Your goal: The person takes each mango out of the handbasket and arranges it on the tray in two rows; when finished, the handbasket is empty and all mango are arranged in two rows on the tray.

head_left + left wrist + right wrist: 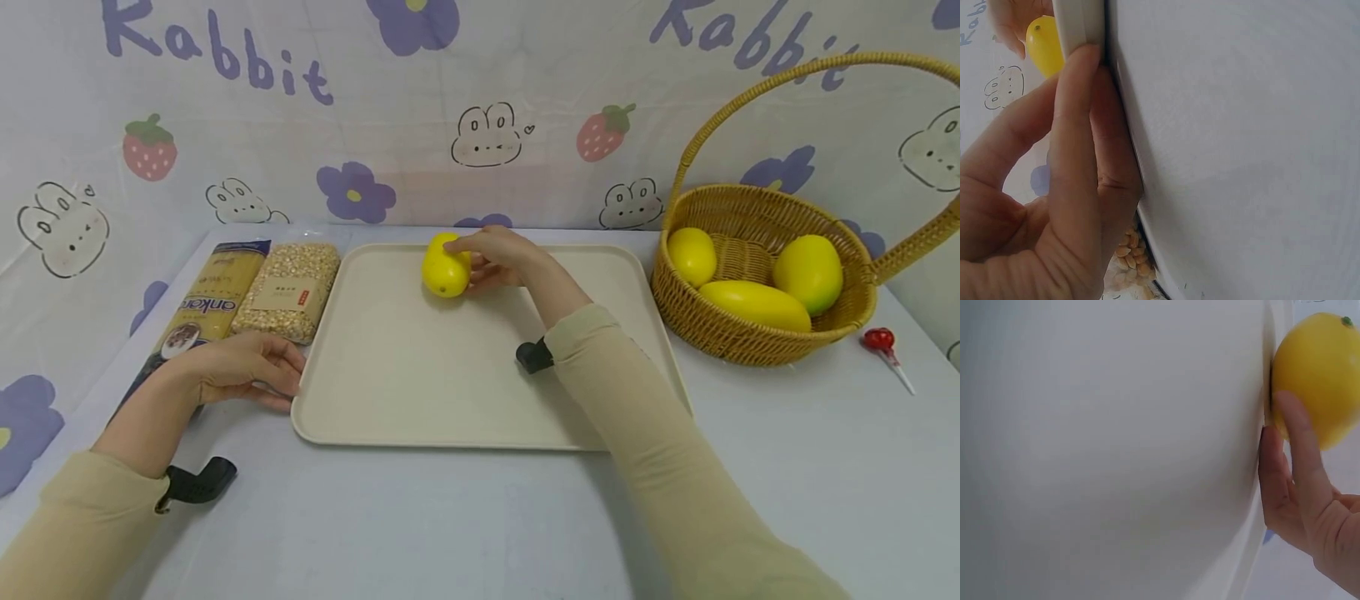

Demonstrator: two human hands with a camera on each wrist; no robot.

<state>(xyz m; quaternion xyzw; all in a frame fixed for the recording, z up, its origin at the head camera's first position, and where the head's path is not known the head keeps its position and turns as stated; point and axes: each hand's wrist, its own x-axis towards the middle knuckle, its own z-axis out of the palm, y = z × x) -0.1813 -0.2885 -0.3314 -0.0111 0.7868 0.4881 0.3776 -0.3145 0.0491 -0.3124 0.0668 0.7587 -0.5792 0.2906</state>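
A beige tray (450,375) lies on the table. My left hand (251,367) is at its left edge, with fingertips (1082,59) on the rim in the left wrist view. Near the tray's back edge my right hand (498,257) holds a yellow lemon (446,271) from its right side. The thumb lies over the fruit in the head view. A green stem tip shows on the lemon (1319,375) in the right wrist view, with a finger (1304,431) against its side.
To the right stands a wicker basket (750,346) with several yellow fruits inside. A red lollipop (879,340) lies beside it. Left of the tray are a bag of corn kernels (288,287) and a yellow pasta packet (210,292). A patterned cloth (420,108) hangs behind.
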